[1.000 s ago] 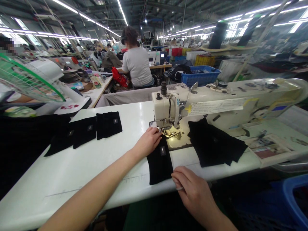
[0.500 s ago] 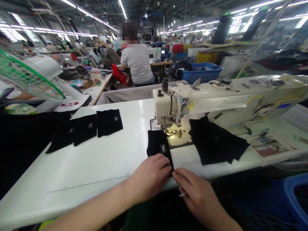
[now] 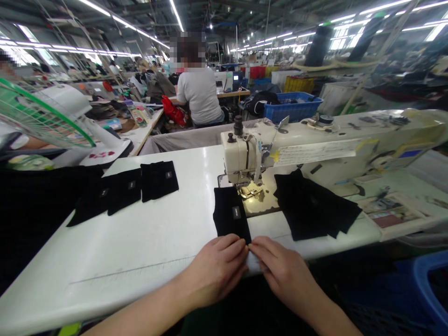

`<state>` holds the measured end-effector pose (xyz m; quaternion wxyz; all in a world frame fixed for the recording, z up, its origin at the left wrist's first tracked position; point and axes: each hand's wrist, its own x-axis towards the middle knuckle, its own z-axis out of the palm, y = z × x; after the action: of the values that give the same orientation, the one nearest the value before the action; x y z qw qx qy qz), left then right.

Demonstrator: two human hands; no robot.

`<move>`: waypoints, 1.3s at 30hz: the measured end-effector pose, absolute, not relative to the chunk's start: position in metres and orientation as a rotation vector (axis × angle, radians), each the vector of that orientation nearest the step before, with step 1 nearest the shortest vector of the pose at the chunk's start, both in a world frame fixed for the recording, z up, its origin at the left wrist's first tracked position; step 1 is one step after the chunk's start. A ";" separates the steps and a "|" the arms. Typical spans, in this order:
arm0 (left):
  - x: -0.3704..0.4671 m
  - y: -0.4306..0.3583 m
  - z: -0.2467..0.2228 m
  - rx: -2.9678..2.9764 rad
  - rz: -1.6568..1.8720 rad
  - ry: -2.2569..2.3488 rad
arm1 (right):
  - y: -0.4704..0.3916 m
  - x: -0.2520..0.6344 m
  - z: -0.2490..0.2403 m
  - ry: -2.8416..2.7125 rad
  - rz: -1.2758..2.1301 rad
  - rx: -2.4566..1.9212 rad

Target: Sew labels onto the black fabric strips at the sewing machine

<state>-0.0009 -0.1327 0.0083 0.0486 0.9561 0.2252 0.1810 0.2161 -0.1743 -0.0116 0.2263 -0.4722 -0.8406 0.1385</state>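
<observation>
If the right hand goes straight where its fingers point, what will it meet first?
The right hand would probably meet the left hand first, at the labelled black fabric; any gap is unclear.

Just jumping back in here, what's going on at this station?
A person has both hands at the near end of a labelled black piece, left hand and right hand almost meeting at its right edge, fingers closed on the cloth. The piece lies on the white table, its far end beside the needle area of the sewing machine. More black pieces with labels overlap toward the left, and a dark stack sits right of the needle.
</observation>
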 end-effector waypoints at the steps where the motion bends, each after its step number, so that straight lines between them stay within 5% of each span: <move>1: -0.001 -0.131 0.009 2.913 0.545 0.691 | -0.171 0.215 -0.010 -2.318 0.397 -1.327; 30: -0.004 -0.056 0.014 2.930 0.517 0.716 | -0.100 0.202 0.006 -2.364 0.240 -1.583; 39: -0.006 -0.033 0.014 2.918 0.521 0.721 | -0.118 0.228 0.002 -1.870 -0.071 -1.849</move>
<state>-0.0058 -0.0334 0.0141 0.0456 0.9556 0.2361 0.1705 0.2281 -0.1177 0.0022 0.2525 -0.6800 -0.6879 -0.0261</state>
